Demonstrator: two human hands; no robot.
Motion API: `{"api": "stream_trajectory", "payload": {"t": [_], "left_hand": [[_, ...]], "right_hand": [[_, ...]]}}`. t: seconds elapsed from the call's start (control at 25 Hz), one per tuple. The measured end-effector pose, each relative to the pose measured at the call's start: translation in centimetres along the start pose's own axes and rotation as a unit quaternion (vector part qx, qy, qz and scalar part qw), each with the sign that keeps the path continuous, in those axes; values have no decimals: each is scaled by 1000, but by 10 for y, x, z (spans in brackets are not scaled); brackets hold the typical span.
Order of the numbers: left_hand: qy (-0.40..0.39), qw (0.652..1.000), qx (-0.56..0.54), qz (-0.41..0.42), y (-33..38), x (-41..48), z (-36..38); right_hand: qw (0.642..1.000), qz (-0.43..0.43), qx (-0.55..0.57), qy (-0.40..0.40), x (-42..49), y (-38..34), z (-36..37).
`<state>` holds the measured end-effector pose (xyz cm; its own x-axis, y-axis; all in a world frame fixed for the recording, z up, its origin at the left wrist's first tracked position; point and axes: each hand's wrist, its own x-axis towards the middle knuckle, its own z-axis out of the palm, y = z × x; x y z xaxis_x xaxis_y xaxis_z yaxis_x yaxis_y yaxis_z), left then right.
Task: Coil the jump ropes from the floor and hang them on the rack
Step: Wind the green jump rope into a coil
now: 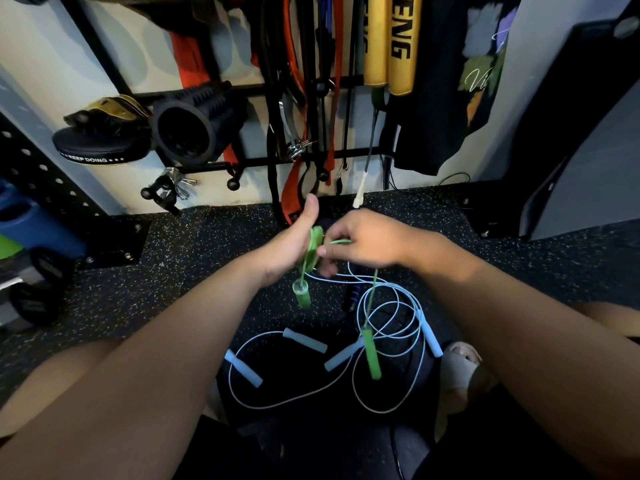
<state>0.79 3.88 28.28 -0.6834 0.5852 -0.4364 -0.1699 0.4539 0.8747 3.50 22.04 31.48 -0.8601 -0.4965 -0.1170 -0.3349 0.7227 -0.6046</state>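
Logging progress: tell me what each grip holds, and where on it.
Left grip holds the green jump rope by its coiled cord; right grip pinches the loose cord beside the coil.

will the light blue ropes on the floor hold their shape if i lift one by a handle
Probably not: the light blue ropes lie in loose overlapping loops, so the thin cord likely sags and tangles. Their round tube handles would probably dangle, and might roll if nudged.

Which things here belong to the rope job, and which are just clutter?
Job: green jump rope wound on left hand, pinched by right hand; blue jump ropes; rack.
Lying about: foam roller, yellow pads, black T-shirt, focus mitt.
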Motion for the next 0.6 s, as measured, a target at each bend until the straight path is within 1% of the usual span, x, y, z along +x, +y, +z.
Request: {"api": "stream_trajectory", "payload": {"t": [0.04, 0.08, 0.2, 0.28, 0.4, 0.48, 0.6], "left_hand": [[-38, 999, -2, -3, 3, -4, 3], [-60, 998, -13, -9, 8, -10, 4], [-86, 994, -68, -19, 21, -19, 1], [-110, 988, -102, -19, 23, -20, -3], [-152, 978, -142, 5, 26, -23, -3], [-164, 968, -186, 30, 29, -27, -5], [-142, 947, -278, 75, 33, -33, -10]], "right_hand": [[1000, 2, 13, 9, 0, 0, -2], [999, 3, 30, 20, -1, 0, -3], [994, -14, 75, 73, -2, 4, -3], [990, -3, 88, 112, -2, 9, -2], [980, 11, 139, 142, 0, 21, 1], [972, 17, 162, 170, 3, 27, 6], [953, 44, 216, 208, 7, 34, 18]]}}
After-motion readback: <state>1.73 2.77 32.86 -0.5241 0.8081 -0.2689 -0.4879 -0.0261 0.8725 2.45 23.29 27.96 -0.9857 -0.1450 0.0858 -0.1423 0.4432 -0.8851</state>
